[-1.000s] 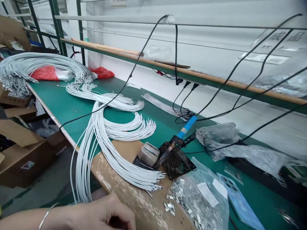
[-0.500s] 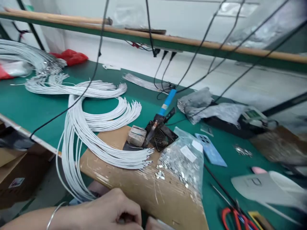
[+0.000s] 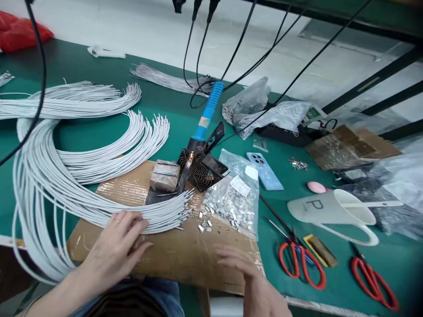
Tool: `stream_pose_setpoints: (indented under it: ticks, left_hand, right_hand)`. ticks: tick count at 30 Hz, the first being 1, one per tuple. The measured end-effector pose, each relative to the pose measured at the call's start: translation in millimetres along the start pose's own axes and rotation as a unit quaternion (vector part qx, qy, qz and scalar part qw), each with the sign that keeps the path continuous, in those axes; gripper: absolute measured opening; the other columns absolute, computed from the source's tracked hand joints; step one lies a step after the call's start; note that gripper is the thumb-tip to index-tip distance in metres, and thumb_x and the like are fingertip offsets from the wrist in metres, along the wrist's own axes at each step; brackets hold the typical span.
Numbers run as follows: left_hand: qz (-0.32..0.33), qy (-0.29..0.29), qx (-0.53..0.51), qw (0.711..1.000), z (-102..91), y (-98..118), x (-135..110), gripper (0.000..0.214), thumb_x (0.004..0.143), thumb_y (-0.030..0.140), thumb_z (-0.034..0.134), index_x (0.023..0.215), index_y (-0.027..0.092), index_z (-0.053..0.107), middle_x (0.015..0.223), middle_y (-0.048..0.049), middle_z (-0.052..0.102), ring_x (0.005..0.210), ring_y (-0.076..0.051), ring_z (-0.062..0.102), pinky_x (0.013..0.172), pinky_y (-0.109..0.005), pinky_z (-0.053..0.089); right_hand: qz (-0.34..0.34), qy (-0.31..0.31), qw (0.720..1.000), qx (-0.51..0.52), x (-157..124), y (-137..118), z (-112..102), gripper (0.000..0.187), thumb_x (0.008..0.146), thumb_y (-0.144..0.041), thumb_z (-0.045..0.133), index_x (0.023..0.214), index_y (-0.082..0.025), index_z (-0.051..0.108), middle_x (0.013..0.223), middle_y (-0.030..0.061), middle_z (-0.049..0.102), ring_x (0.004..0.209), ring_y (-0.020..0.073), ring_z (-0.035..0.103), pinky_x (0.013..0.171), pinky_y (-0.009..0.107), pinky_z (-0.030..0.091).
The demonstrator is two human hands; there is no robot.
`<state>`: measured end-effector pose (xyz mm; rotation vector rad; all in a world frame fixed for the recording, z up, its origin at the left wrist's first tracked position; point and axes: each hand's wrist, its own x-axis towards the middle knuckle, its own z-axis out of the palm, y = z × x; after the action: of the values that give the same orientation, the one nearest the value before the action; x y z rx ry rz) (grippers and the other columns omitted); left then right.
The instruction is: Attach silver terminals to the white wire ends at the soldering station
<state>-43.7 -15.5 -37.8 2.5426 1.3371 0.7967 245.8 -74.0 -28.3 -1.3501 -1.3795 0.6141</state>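
My left hand (image 3: 114, 248) lies open on a cardboard sheet (image 3: 172, 255), its fingertips touching a curved bundle of white wires (image 3: 82, 198) with stripped ends. My right hand (image 3: 243, 266) hovers open over the sheet's right edge, holding nothing, just below a clear bag of small metal clips (image 3: 231, 200). A few loose clips (image 3: 205, 224) lie between the wire ends and the bag. A blue-handled soldering iron (image 3: 201, 132) rests in a black stand beside a small fan (image 3: 200, 174) and a block (image 3: 165, 175).
More white wire bundles (image 3: 69, 99) spread over the green bench (image 3: 99, 61). Right of the bag lie a phone (image 3: 264, 171), two red-handled scissors (image 3: 299, 259), a white jug (image 3: 333, 209), plastic bags (image 3: 261, 108) and hanging black cables (image 3: 264, 53).
The view has tipped down and right. My left hand has opened and moved up onto the wires. My right hand has come into view over the cardboard.
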Motion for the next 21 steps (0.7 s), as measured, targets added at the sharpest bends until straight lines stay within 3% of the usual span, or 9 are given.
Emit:
stream_pose_setpoints:
  ticks: [2,4,9,12,15,18,21]
  left_hand:
    - [-0.008,-0.003,0.025,1.0,7.8,-12.7,-3.5,0.026,0.1,0.016,0.067,0.125,0.013,0.059,0.115,-0.0162,0.062,0.103,-0.033,0.058,0.094,-0.048,0.044]
    - [0.0,-0.01,0.021,1.0,11.5,-17.1,-3.2,0.027,0.1,0.012,0.067,0.126,0.012,0.058,0.114,-0.0157,0.06,0.102,-0.032,0.056,0.093,-0.048,0.043]
    - [0.01,-0.034,-0.053,0.998,8.7,-12.9,2.9,0.024,0.101,0.005,0.06,0.122,0.016,0.061,0.109,-0.0113,0.063,0.098,-0.028,0.054,0.089,-0.044,0.04]
    - [0.007,-0.068,-0.105,0.992,5.5,-12.9,4.4,0.021,0.101,0.005,0.06,0.116,0.019,0.062,0.104,-0.0081,0.065,0.097,-0.027,0.053,0.089,-0.043,0.038]
    - [0.009,-0.067,-0.104,0.992,5.4,-16.6,6.0,0.017,0.101,0.006,0.063,0.115,0.018,0.063,0.104,-0.0085,0.066,0.095,-0.026,0.054,0.086,-0.042,0.039]
    - [0.05,-0.044,-0.068,0.995,8.1,-22.6,8.2,0.019,0.101,0.004,0.064,0.117,0.014,0.066,0.104,-0.0106,0.067,0.093,-0.026,0.055,0.085,-0.041,0.043]
    - [0.109,-0.022,-0.029,0.993,10.1,-29.0,9.9,0.023,0.1,-0.001,0.064,0.121,0.009,0.067,0.101,-0.012,0.068,0.092,-0.025,0.057,0.085,-0.04,0.048]
  right_hand:
    - [0.002,-0.022,0.994,-0.109,15.0,5.8,-0.7,0.032,0.112,-0.024,0.047,0.1,-0.027,0.076,0.124,0.0052,0.082,0.124,0.0234,0.073,0.107,0.036,0.056]
    - [-0.051,-0.075,0.981,-0.171,26.5,12.9,9.3,0.017,0.108,-0.018,0.055,0.107,-0.026,0.071,0.131,0.0067,0.079,0.136,0.0225,0.066,0.109,0.035,0.056]
    - [-0.086,-0.124,0.972,-0.178,40.4,30.8,34.1,0.015,0.105,-0.016,0.058,0.107,-0.025,0.07,0.132,0.005,0.079,0.138,0.0238,0.065,0.113,0.038,0.055]
    - [-0.085,-0.087,0.978,-0.17,35.7,35.0,26.3,0.017,0.105,-0.015,0.058,0.106,-0.024,0.072,0.122,0.006,0.082,0.124,0.0213,0.072,0.107,0.034,0.057]
    - [-0.063,-0.03,0.985,-0.158,24.5,37.0,12.2,0.027,0.109,-0.016,0.05,0.106,-0.023,0.076,0.12,0.008,0.081,0.122,0.0225,0.072,0.103,0.036,0.057]
    - [-0.039,0.051,0.987,-0.148,12.5,42.6,5.0,0.044,0.113,-0.02,0.036,0.109,-0.02,0.08,0.113,0.0111,0.082,0.113,0.0249,0.075,0.098,0.041,0.057]
    - [-0.03,0.112,0.983,-0.139,4.7,50.4,5.1,0.051,0.115,-0.025,0.033,0.108,-0.017,0.082,0.103,0.0124,0.083,0.101,0.0252,0.076,0.088,0.04,0.058]
